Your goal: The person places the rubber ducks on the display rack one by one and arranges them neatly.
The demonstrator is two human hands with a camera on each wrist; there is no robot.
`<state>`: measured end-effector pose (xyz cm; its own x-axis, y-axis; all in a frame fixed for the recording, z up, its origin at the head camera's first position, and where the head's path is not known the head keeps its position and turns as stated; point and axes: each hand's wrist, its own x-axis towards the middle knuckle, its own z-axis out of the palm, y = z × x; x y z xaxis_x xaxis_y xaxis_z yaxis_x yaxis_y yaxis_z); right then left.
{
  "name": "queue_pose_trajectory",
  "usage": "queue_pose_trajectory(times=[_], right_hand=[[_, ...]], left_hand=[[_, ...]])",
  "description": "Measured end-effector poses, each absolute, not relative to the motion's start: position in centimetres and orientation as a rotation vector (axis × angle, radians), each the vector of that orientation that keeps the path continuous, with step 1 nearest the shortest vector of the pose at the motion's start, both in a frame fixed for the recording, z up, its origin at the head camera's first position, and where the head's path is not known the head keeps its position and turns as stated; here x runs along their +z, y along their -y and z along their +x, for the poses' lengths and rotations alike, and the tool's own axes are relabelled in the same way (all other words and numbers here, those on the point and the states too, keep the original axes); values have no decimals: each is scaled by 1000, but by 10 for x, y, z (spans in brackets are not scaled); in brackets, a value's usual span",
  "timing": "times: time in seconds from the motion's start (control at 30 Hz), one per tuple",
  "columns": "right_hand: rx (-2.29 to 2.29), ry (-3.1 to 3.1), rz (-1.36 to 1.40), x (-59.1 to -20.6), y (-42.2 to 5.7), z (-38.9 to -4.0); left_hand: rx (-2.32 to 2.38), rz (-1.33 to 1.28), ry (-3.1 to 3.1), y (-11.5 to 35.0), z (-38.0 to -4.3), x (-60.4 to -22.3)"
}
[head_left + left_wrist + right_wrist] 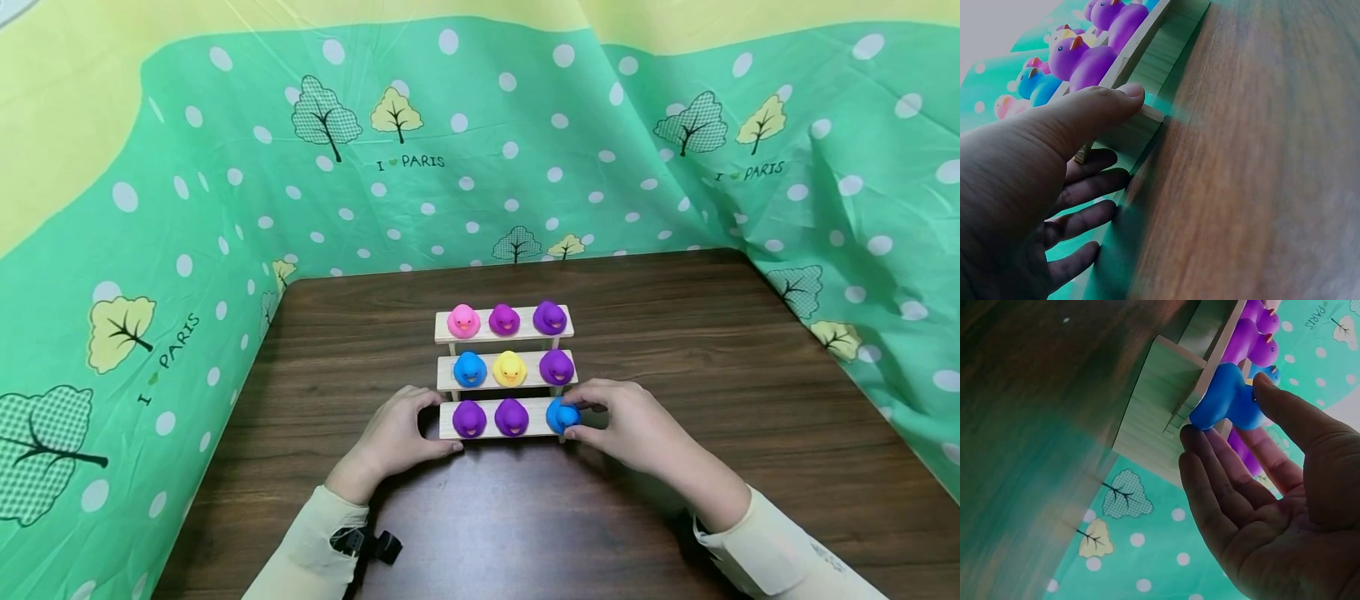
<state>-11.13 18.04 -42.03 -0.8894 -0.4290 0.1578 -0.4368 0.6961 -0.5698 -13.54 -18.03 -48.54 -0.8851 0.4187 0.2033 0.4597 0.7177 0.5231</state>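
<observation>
A three-step wooden rack point(537, 429) stands on the table with three rubber ducks on each step. My right hand point(637, 429) pinches a blue rubber duck point(560, 415) at the right end of the lowest step, thumb on one side and fingers on the other. The left hand point(393, 433) holds the left end of that step, its thumb along the front edge; in the left wrist view the other fingers point(1094, 182) reach behind the end. Beside the blue duck sit two purple ducks point(512, 417).
On the middle step are a blue duck point(469, 369), a yellow duck point(509, 368) and a purple duck point(557, 367). The top step bears a pink duck point(463, 321) and two purple ones. Green dotted cloth point(465, 208) surrounds the dark wooden table point(360, 333).
</observation>
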Motion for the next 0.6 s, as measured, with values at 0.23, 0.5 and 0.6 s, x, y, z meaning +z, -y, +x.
queue_pose_trajectory(times=[0.23,0.5,0.6], right_hand=[[965,2859,738,-422,-181,-111],[968,2857,739,-423,-182,-110],[984,2869,741,-423,-184,-110]], left_hand=[[-898,-732,2842,181,-135,-486],[-906,-740,2830,182,-134,-487],[-887,-745,2832,181,-134,-487]])
